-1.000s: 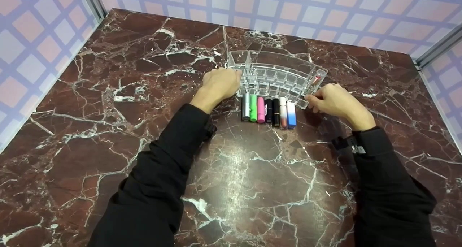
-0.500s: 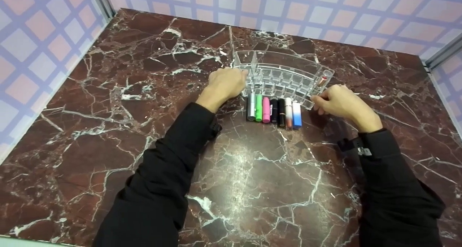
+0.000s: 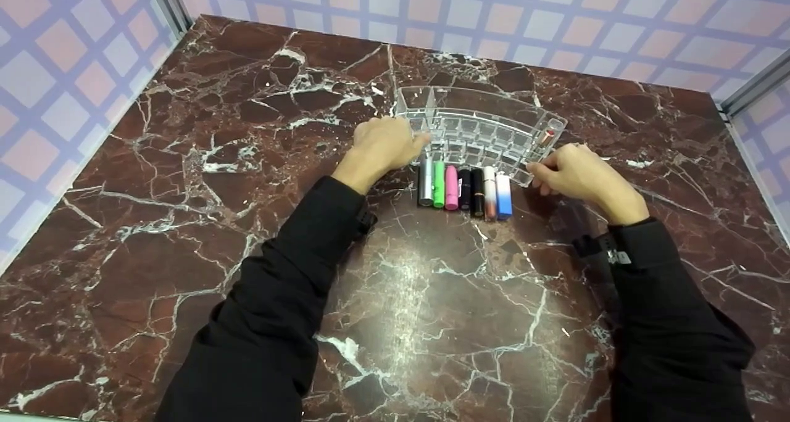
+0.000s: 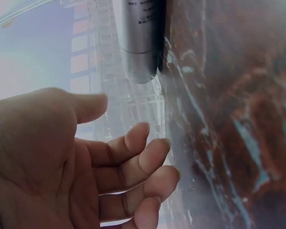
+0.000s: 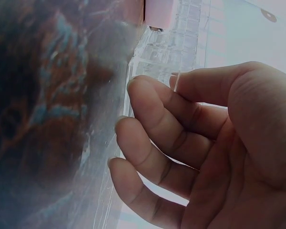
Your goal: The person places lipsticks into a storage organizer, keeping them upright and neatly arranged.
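Observation:
A clear plastic cosmetics organizer [image 3: 481,126] with many small compartments stands on the marbled table. My left hand [image 3: 386,143] is at its left end, with thumb and loosely bent fingers apart in the left wrist view. At the right end my right hand [image 3: 580,172] pinches the organizer's front corner between thumb and index finger. One clear-capped lipstick [image 3: 547,136] is in the right-hand compartment. Along the front edge lies a row with a silver tube [image 3: 426,182], a green tube [image 3: 439,184], a pink tube [image 3: 451,187] and several others.
The row also has two black tubes [image 3: 478,192], a white-and-orange tube [image 3: 489,194] and a white-and-blue box [image 3: 504,197] at its right end. Patterned panels [image 3: 469,15] wall the table at the back and sides.
My left thumb has moved out from the organizer's left end. The right hand keeps its place at the corner. The whole view shifts slightly with the head; the lipsticks stay in their row.

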A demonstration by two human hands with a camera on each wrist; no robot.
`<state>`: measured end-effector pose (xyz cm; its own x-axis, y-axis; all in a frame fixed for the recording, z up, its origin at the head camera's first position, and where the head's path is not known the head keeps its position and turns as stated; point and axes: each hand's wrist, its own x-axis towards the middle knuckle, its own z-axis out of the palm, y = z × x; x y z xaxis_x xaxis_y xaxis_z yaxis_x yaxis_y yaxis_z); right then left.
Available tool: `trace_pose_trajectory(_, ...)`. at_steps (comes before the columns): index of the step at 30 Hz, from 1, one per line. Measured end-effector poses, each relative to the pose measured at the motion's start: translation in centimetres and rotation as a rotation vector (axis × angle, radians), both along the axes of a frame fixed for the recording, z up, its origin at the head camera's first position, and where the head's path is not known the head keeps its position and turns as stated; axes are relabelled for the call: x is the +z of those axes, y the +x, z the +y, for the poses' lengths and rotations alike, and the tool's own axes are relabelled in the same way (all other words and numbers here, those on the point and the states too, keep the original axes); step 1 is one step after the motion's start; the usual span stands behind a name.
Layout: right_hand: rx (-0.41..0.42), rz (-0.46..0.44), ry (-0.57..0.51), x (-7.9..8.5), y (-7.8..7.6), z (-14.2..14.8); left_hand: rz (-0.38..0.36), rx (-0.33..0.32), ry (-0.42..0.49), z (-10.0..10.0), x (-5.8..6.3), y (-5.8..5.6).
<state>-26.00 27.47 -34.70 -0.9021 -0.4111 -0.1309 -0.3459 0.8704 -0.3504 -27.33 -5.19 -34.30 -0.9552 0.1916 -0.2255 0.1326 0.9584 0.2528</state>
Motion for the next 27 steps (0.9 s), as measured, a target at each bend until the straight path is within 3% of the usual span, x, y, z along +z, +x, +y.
trace_pose_trajectory(11,0.005,-0.009,-0.001,-0.09,-0.08,-0.01,-0.078,-0.107,-0.035,0.34,0.53,0.75)
trace_pose_trajectory(17,0.003,-0.015,-0.002,-0.07,-0.09,0.06,-0.101,-0.134,-0.048,0.36,0.62,0.83)
trace_pose_trajectory(27,0.012,-0.008,-0.006,-0.06,-0.03,0.05,-0.236,-0.179,-0.028,0.16,0.71,1.0)
